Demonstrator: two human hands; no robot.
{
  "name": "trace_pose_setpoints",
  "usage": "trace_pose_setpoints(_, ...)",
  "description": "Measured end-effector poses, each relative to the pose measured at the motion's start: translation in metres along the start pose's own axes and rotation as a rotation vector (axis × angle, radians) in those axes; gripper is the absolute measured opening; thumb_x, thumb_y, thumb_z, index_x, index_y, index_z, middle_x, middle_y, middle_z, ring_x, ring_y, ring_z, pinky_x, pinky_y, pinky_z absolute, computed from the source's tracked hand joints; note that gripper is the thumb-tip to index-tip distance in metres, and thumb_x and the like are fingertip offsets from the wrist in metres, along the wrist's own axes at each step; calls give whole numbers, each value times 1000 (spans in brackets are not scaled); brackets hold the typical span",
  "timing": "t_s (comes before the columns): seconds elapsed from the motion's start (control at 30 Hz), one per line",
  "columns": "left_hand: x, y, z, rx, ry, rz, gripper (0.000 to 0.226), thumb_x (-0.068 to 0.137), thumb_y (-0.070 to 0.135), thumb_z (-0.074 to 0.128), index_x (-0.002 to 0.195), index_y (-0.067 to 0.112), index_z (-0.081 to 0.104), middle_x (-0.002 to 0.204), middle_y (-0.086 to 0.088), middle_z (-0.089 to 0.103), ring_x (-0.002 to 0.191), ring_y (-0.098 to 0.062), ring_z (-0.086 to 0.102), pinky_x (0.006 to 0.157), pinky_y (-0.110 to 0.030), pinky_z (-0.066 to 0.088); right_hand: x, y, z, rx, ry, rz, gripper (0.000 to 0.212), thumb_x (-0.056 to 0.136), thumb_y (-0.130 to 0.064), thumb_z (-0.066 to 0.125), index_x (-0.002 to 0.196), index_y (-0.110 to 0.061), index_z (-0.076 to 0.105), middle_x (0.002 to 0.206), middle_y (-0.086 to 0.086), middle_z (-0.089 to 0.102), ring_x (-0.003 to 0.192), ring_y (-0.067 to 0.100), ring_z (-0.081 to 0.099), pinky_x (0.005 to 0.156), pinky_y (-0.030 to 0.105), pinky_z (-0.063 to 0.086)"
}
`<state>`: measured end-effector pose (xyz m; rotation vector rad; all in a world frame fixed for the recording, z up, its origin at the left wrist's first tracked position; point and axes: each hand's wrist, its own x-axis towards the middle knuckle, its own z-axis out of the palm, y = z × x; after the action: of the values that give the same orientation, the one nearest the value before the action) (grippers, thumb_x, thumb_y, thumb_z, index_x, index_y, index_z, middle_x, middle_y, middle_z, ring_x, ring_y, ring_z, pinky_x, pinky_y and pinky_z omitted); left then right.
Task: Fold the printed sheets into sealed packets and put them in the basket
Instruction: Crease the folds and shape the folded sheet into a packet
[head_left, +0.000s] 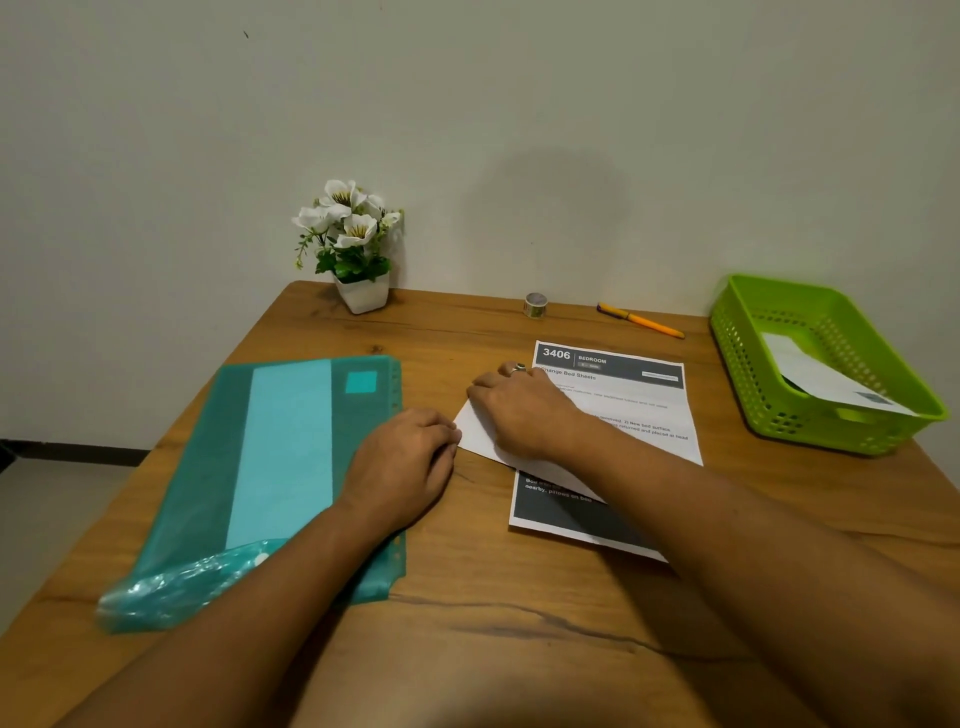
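Printed sheet (641, 415) centre-right of frame on counter (467, 597), left flap folded over. Thin, light, limp, likely slides; pin flat, take by edges. Right hand (524, 415) presses flap, holds nothing. Left hand (410, 457) fingers bent at flap corner; pinch unclear. Basket (748, 364) upper right.

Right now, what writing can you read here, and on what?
"3406", top band of the printed sheet.
"BEDROOM", beside it.
"Change Bed Sheets", under that band.
"nearby, pillows on bed", its dark bottom band.
Body print: mostly too blurred.
Nothing readable on the tape roll, pen, teal folder.
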<state>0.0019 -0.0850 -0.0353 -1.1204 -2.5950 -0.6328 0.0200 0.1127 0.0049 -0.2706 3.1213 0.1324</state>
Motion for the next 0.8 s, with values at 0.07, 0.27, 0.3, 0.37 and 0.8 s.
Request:
trace_pose_setpoints(0.07,0,1,0,8,2,-1,24,98,30,61,114,21,76,111,8,69,102,-8,59,80,-23,49,-7,-9,2,-12,25,-70,48,96,-25,61,143,-18,54,146,5,52,135,29,44,108,48,41)
trace_pose_setpoints(0.27,1,1,0,7,5,0,21,97,27,63,111,20,76,109,7,69,99,-9,59,78,-23,48,-20,-20,21,132,108,-59,42,93,-20,59,135,-21,59,136,1,57,121,28,53,98,45,48)
trace_pose_setpoints(0.3,1,1,-1,5,9,4,21,97,27,63,111,19,76,109,7,69,99,-9,59,78,-24,48,-17,-15,19,145,101,-36,44,93,-19,60,137,-22,58,139,0,56,123,27,52,100,45,47)
trace_pose_setpoints(0.37,0,1,-1,-5,10,10,22,97,26,62,111,19,77,109,7,70,100,-9,59,79,-25,50,-10,-9,14,145,78,5,46,94,-20,60,140,-23,57,144,-2,54,126,27,50,101,44,45)
trace_pose_setpoints(0.8,-1,7,-2,59,46,-8,12,96,30,65,98,20,71,91,7,58,82,-9,52,64,-26,47,-38,-8,3,293,124,169,49,100,-35,59,146,-20,52,153,5,45,139,27,40,115,46,34)
